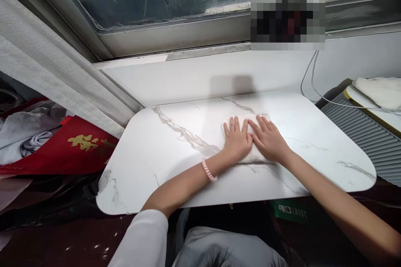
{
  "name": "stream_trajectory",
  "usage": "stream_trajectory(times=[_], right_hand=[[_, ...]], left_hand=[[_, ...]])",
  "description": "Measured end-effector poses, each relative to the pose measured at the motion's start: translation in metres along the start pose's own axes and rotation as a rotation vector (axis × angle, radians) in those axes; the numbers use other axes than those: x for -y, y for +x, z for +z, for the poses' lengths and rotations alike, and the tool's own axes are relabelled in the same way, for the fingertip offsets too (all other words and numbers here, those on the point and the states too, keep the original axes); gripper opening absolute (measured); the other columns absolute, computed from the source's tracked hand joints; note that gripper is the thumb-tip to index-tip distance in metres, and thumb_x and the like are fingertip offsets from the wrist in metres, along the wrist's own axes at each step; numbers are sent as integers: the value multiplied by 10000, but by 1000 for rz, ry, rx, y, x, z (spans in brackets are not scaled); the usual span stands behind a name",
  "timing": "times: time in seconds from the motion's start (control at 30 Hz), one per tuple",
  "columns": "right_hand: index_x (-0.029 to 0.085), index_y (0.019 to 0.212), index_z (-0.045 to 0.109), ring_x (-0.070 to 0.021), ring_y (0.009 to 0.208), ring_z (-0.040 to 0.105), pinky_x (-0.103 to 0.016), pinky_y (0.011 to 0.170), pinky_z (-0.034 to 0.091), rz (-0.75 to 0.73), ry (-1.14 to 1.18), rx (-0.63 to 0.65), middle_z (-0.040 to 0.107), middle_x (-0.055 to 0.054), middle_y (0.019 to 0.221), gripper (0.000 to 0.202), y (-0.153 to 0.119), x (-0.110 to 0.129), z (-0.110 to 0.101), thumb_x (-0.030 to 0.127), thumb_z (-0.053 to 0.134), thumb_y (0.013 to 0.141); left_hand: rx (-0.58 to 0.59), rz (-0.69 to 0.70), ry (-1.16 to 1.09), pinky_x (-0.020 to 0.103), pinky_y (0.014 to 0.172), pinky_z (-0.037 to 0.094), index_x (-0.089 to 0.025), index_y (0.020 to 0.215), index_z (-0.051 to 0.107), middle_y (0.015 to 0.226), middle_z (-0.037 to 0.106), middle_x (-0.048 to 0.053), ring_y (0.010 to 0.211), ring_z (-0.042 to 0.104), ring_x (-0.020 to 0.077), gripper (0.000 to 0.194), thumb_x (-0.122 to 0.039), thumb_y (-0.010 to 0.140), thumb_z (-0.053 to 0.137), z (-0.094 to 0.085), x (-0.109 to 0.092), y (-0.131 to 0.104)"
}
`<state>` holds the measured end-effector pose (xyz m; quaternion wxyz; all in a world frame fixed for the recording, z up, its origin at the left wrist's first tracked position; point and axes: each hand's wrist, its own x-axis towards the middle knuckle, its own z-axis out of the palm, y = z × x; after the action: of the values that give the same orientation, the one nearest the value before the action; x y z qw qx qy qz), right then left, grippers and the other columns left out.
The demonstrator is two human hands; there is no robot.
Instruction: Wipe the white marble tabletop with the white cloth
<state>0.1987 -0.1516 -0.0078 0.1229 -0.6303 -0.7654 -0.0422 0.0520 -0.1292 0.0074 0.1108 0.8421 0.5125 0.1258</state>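
A folded white cloth (252, 157) lies on the white marble-patterned table (175, 175), right of its middle. Pressed flat on the cloth's left part is my left hand (237, 139), its fingers spread. My right hand (269, 139) rests flat beside it on the right part, fingers stretched out, and the two thumbs almost meet. Much of the cloth is hidden under both palms. Around my left wrist sits a pink coiled band (209, 170).
Behind the table are a white wall and a window frame (175, 35). A curtain (62, 50) and a red bag (84, 144) are at the left. On the right stands a ribbed grey cabinet (360, 133) with a white cloth on top; white cables (313, 75) hang near it.
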Motion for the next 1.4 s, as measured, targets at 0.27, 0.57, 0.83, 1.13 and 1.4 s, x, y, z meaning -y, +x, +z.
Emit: stream_trajectory(times=[0.27, 0.57, 0.83, 1.13, 1.4], right_hand=[[211, 1542, 235, -309, 1463, 196, -538, 1119, 307, 2, -41, -30, 217, -130, 1601, 574, -126, 9, -37, 380, 271, 995], [194, 1475, 389, -315, 1433, 282, -534, 1119, 301, 116, -53, 29, 321, -137, 1562, 562, -83, -39, -29, 427, 249, 983], [182, 1438, 424, -303, 1419, 308, -518, 1118, 285, 103, -15, 27, 361, -129, 1543, 537, 43, -116, -6, 381, 284, 960], [145, 1458, 400, -297, 1401, 332, -476, 1120, 293, 100, -22, 45, 375, -150, 1529, 555, 103, -157, 3, 375, 288, 965], [161, 1470, 379, -315, 1421, 298, -518, 1114, 291, 134, -37, 53, 328, -138, 1557, 563, 86, -152, -2, 396, 238, 978]], left_hand=[[92, 257, -100, 682, 1133, 75, -83, 1527, 198, 1605, 46, 210, 1452, -88, 407, 629, -394, 988, 293, 11, -52, -95], [164, 251, -88, 585, 1178, 66, -101, 1521, 227, 1604, 136, 174, 1480, 27, 328, 614, -386, 982, 298, 18, -62, -26], [53, 167, -14, 466, 1207, 83, -115, 1501, 293, 1588, 242, 136, 1480, 152, 256, 582, -377, 981, 287, 29, -53, 108], [-6, 117, -14, 476, 1200, 134, -138, 1475, 353, 1557, 324, 110, 1452, 232, 266, 548, -356, 977, 281, 33, -52, 173], [-15, 146, 15, 469, 1200, 112, -118, 1488, 335, 1554, 314, 150, 1452, 233, 275, 559, -336, 975, 291, 39, -57, 169]])
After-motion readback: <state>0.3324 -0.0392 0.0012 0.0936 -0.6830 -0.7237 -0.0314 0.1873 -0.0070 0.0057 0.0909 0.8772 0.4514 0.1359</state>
